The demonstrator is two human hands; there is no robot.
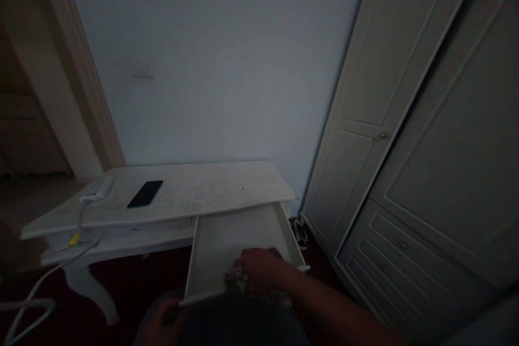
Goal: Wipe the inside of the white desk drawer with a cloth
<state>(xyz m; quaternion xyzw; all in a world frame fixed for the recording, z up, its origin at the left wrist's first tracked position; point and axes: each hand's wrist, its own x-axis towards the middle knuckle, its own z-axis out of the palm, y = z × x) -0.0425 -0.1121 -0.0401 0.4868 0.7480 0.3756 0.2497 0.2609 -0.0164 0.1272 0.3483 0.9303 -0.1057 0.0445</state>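
Observation:
A white drawer (pixel 239 227) stands pulled out from the white table (pixel 203 178), with its pale bottom showing. My right hand (pixel 263 270) reaches into its front part, fingers closed round a crumpled, patterned cloth (pixel 235 279) that looks grey and whitish in the dim light. Part of the cloth is hidden under the hand. My left hand (pixel 164 321) is low by the drawer's front left corner, fingers partly bent and apart, with nothing visible in them; whether it touches the drawer front is too dark to tell.
On the tabletop lie a dark phone (pixel 146 193) and a white power strip (pixel 97 189) whose cable (pixel 36 286) hangs down at the left. A tall wardrobe (pixel 357 140) stands at the right, with shoes (pixel 299 232) on the floor beside it. A wall (pixel 219 65) rises behind the table.

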